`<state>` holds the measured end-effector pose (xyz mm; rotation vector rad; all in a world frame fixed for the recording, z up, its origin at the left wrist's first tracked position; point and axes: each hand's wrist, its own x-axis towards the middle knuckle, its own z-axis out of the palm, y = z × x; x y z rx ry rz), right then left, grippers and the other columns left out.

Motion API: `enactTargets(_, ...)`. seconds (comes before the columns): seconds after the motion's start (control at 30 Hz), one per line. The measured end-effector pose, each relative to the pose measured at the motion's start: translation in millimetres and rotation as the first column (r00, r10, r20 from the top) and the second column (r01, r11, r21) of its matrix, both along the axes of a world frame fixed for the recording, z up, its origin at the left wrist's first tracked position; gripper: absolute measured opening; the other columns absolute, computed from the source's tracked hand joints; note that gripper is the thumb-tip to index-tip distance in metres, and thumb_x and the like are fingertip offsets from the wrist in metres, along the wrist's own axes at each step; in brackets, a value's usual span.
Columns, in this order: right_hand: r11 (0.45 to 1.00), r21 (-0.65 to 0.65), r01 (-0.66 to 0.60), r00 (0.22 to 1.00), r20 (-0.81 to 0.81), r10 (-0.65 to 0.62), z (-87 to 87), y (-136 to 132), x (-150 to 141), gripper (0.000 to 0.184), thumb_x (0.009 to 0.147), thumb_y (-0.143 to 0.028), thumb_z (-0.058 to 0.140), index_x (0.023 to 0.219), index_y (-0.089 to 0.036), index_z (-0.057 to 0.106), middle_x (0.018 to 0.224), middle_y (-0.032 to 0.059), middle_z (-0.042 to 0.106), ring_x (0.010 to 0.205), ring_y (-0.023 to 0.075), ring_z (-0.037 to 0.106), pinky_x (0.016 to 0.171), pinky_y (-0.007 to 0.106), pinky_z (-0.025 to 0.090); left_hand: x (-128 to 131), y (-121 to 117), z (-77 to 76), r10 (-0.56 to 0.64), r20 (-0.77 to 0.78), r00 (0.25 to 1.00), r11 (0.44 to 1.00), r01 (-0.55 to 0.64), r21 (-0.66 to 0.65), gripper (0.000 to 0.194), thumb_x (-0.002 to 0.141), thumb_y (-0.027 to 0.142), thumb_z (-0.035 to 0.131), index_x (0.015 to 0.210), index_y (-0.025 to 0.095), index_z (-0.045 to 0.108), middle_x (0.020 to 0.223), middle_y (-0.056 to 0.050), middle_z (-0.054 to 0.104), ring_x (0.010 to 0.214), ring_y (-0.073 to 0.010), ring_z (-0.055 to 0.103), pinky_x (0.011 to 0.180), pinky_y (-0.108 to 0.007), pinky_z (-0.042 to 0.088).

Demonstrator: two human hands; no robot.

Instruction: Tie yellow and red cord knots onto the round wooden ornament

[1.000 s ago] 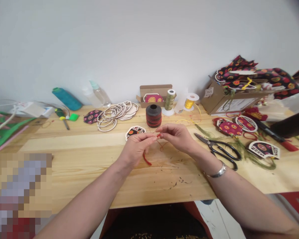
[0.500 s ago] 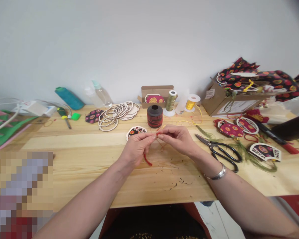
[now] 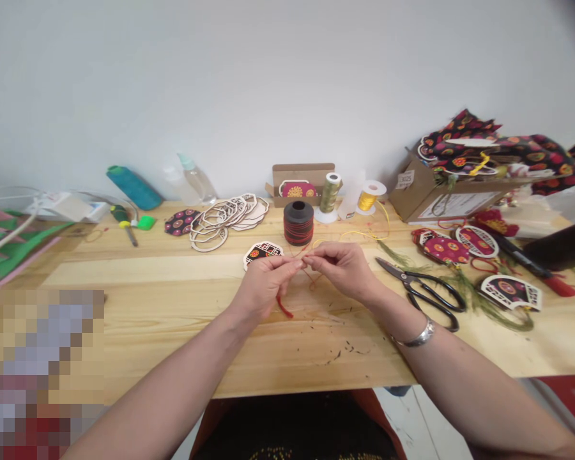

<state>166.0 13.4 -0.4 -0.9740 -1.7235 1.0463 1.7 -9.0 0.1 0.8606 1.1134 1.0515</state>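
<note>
My left hand is closed in a pinch, and a red cord hangs down below its fingers. Against its fingertips, my right hand also pinches; the bit of red cord between the two is mostly covered by the fingers. Thin loops of thread show just under the fingertips. Behind my hands stands a black spool wound with dark red cord. A wood-framed ornament with dark patterned fabric lies partly behind my left hand.
Black-handled scissors lie right of my right hand, beside finished ornaments with green tassels. Green thread and yellow thread spools stand at the back. Cut wooden frames and a screwdriver are left; a cardboard box is right.
My fingertips have closed more over the red cord, so less of it shows between them. Both hands stay in nearly the same place.
</note>
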Motion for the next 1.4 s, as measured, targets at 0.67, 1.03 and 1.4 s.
enactTargets(0.67,0.999,-0.052,-0.01,0.999,0.041,0.012,1.3,-0.4,0.9,0.025,0.08,-0.034,0.062,0.069,-0.013,0.069,0.061,0.0009,0.061,0.055,0.009,0.048,0.052,0.022,0.039,2.7,-13.9,-1.4,0.312,-0.563,0.765,0.826,0.075,0.559,0.021,0.079,0.028,0.063,0.095,0.024,0.076,0.093,-0.004,0.075,0.075,-0.0195,0.068,0.063,-0.029,0.054)
enactTargets(1.03,0.996,-0.085,-0.025,0.998,0.047,0.029,3.1,-0.3,0.1,0.03,0.08,-0.034,0.061,0.059,-0.013,0.062,0.053,-0.0019,0.051,0.052,0.0075,0.042,0.05,0.021,0.035,-2.4,-12.0,-10.3,0.463,-0.675,0.575,0.654,0.293,0.698,0.022,0.083,0.021,0.056,0.094,0.021,0.075,0.084,-0.008,0.077,0.068,-0.0172,0.069,0.064,-0.026,0.049)
enactTargets(1.4,0.991,-0.11,-0.081,0.993,0.082,0.09,2.8,-2.9,-1.4,0.019,0.082,-0.027,0.058,0.079,-0.015,0.073,0.063,0.0018,0.065,0.055,0.0094,0.052,0.05,0.021,0.041,1.5,-12.5,0.6,0.319,-0.568,0.759,0.875,-0.006,0.484,0.019,0.078,0.028,0.061,0.087,0.022,0.077,0.075,-0.003,0.074,0.058,-0.0143,0.062,0.044,-0.021,0.047)
